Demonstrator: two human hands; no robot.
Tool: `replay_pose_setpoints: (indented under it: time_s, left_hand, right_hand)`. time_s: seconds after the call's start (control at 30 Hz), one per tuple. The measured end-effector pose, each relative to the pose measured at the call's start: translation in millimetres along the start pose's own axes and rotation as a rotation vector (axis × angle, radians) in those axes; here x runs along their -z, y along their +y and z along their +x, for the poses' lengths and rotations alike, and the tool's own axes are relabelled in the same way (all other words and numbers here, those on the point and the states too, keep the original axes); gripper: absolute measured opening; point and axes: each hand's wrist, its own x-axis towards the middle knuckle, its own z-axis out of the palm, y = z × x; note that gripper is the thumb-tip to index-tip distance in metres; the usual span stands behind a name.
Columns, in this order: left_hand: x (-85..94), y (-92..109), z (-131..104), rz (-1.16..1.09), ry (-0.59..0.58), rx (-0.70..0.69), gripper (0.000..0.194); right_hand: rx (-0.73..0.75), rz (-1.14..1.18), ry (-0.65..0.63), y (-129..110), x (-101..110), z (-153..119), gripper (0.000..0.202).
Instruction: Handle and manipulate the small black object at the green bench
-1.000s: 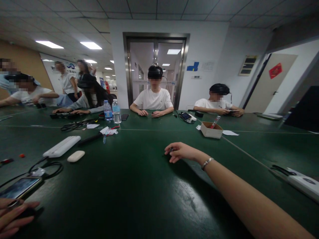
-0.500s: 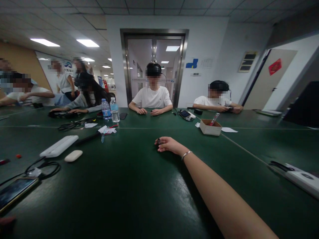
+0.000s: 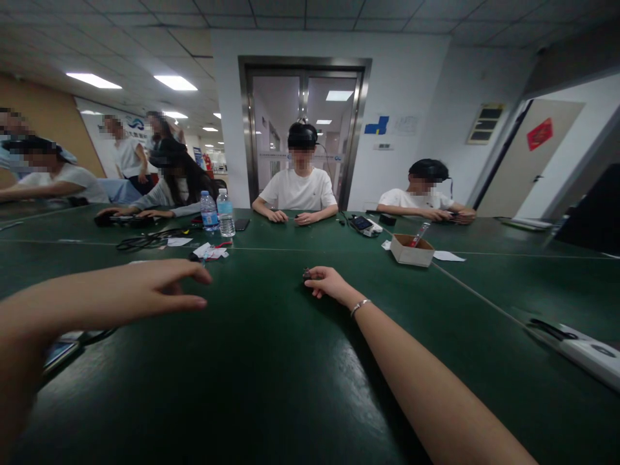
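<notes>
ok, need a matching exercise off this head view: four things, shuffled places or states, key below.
Things
1. Bare left hand
2. Small dark object with a shiny top
3. Open-topped beige box
4. Two clear plastic bottles with blue labels

Places or states
A. Has a slim red-and-clear item sticking out
B. Standing upright side by side
C. At the fingertips of the bare right hand
D. Thumb and fingers apart, above the dark green table

Pairs
1-D, 2-C, 3-A, 4-B
</notes>
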Motion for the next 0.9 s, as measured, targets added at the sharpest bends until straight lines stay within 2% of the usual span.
replay_pose_setpoints:
  time_s: [0.07, 0.1, 0.17, 0.23, 0.3, 0.4, 0.47, 0.57, 0.73, 0.9]
  left_hand:
    - [-32.2, 34, 31, -0.012, -0.307, -0.156, 0.037]
    - [-51.7, 48, 49, -0.083, -0.322, -0.242, 0.035]
    - [-92.9, 65, 84, -0.152, -0.174, -0.41, 0.034]
    - [-131.7, 66, 114, -0.098, -0.035, -0.478, 0.043]
    - [-163.8, 59, 137, -0.131, -0.019, -0.487, 0.051]
    - [-196.0, 45, 157, -0.271, 0.017, -0.435, 0.044]
    - [-208.2, 36, 163, -0.349, 0.05, -0.421, 0.034]
    - [-217.3, 24, 165, -0.436, 0.059, -0.428, 0.022]
    - [-219.8, 10, 166, -0.456, 0.107, -0.375, 0.018]
    - [-220.8, 7, 167, -0.492, 0.111, -0.336, 0.019]
  right_hand:
    - [0.019, -0.025, 0.026, 1, -1, -1, 0.021]
    - [0.027, -0.034, 0.036, 1, -2, -1, 0.02]
    - [0.032, -0.048, 0.053, 1, -4, -3, 0.02]
    - [0.027, -0.057, 0.069, -1, -6, -4, 0.02]
    - [0.024, -0.062, 0.071, -2, -8, -4, 0.02]
    - [0.041, -0.067, 0.05, -1, -9, -3, 0.023]
    - [0.055, -0.067, 0.025, 1, -9, -1, 0.024]
    - [0.048, -0.023, 0.01, 2, -8, 0, 0.025]
    - [-0.012, 0.204, -0.025, -1, 0, -3, 0.027]
    - [-0.018, 0.346, -0.054, 0, 8, -3, 0.026]
